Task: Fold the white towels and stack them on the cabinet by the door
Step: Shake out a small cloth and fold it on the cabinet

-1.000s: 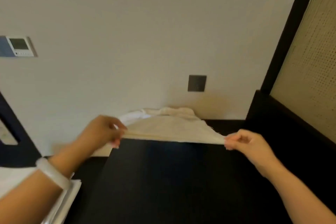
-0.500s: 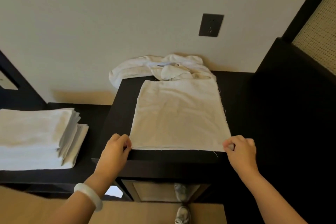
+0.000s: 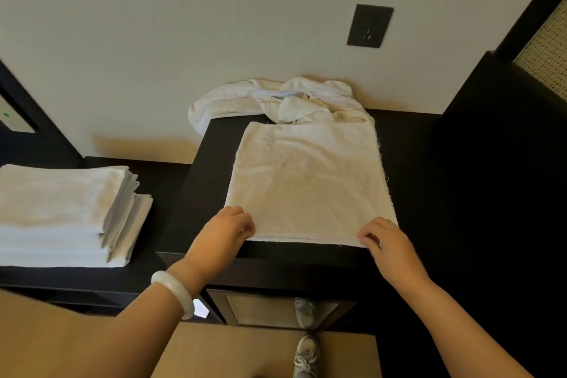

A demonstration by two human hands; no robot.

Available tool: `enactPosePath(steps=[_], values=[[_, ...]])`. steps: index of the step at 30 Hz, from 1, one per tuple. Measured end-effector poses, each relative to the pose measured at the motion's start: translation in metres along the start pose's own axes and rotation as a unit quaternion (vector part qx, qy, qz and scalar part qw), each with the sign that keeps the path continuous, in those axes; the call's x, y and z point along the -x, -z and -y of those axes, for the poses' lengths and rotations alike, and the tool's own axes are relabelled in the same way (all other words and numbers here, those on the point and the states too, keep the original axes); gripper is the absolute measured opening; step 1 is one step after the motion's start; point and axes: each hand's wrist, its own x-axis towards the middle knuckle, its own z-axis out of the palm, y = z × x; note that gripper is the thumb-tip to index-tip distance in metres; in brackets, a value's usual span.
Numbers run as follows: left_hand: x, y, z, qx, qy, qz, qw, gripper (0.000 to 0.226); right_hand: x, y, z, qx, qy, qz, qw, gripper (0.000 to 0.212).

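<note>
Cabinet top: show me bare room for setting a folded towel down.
Bare cabinet top flanks the spread towel left and right. The low shelf is bare beside the folded stack. Crowded: the crumpled pile at the wall, and the near corners, pinched by left hand and right hand.

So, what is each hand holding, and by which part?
The flat white cloth towel: left hand pinches its near left corner, right hand its near right corner.

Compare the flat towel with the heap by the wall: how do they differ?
The flat towel lies spread smooth on the cabinet top; the heap by the wall is crumpled. The left hand and right hand hold the flat towel's near corners; no hand touches the heap. Both are white.
</note>
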Motion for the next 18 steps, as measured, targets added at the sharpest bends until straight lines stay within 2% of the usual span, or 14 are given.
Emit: enactPosePath(steps=[5,10,15,18], values=[[0.003,0.000,0.002,0.010,-0.018,0.016,1.000,0.015,0.004,-0.005,-0.006,-0.018,0.019,-0.013,1.000,0.012],[-0.002,0.002,0.001,-0.001,-0.020,0.039,0.999,0.009,0.008,-0.005,-0.012,-0.028,0.046,-0.018,0.998,0.015],[-0.010,0.002,0.000,0.048,0.044,0.059,0.996,0.008,0.015,-0.011,-0.015,0.011,0.062,-0.010,0.998,0.014],[-0.018,0.004,-0.001,0.077,0.096,0.076,0.990,0.010,0.012,-0.012,-0.014,-0.040,0.045,-0.022,0.998,0.013]])
